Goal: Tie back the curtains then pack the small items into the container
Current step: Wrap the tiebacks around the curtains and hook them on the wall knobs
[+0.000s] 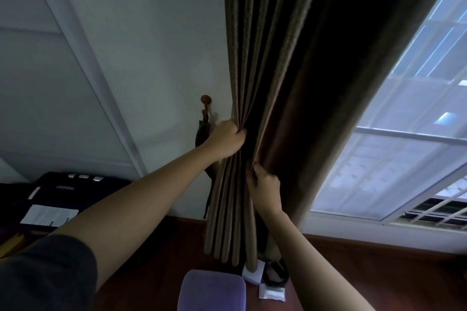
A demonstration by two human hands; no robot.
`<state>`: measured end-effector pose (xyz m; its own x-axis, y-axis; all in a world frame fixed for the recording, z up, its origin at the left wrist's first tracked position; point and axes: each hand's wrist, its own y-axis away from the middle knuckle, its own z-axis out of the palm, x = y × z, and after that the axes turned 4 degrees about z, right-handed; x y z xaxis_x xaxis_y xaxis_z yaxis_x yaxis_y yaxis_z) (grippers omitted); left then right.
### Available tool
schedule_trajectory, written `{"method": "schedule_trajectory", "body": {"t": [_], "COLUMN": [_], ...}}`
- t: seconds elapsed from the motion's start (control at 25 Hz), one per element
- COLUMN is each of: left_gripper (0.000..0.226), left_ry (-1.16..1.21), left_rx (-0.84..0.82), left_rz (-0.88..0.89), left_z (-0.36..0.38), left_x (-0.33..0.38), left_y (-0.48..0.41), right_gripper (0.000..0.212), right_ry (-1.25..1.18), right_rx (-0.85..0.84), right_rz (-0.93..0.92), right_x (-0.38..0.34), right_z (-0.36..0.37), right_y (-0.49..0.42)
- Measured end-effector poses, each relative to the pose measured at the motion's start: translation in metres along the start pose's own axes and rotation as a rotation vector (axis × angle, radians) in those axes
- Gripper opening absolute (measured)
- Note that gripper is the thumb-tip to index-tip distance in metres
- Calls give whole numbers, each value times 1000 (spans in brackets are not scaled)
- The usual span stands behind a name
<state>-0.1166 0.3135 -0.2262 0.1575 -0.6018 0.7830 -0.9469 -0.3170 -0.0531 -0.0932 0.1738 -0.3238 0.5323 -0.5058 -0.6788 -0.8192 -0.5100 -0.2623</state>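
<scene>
Brown cloth hangs in long folds. This is the curtain (278, 78), and it is bunched up between the white wall (151, 58) and the window (404, 159). The left hand (227, 140) has its fingers curled tight round a bundle of folds on the wall side. The right hand (265, 184) is a bit lower and nearer the window, and its fingers pinch one fold of the same curtain.

Just beside the left hand, a round wooden knob (206, 99) sticks out of the wall. A dark strap (201, 134) hangs down from it behind the hand.

Under the curtain is a red-brown wooden top (379, 272). On it lie a white box (252, 277), a black coil (276, 276) and a small white packet (272, 294), close together. A purple thing (212, 290) with round corners sits next to them. I cannot tell if it is the container. A black machine (75, 189) sits far to the left.
</scene>
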Motion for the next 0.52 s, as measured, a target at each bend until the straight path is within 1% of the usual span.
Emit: {"method": "schedule_trajectory", "body": {"t": [0.16, 0.24, 0.36, 0.44, 0.52], "left_gripper": [32, 31, 18, 29, 32], "left_ry": [26, 39, 63, 78, 102], "left_rx": [-23, -30, -43, -35, -40], "left_rz": [-8, -5, -4, -21, -52], "left_z": [3, 3, 4, 6, 9], "left_x": [5, 9, 14, 17, 20], "left_y": [-3, -1, 4, 6, 6], "right_gripper": [8, 13, 25, 28, 26], "right_ry": [29, 49, 78, 75, 79], "right_rx": [-32, -56, -80, -84, -92], "right_rz": [-10, -32, -45, -49, -42], "right_x": [3, 7, 12, 10, 7], "right_z": [3, 2, -1, 0, 2], "right_y": [-7, -8, -9, -11, -12]}}
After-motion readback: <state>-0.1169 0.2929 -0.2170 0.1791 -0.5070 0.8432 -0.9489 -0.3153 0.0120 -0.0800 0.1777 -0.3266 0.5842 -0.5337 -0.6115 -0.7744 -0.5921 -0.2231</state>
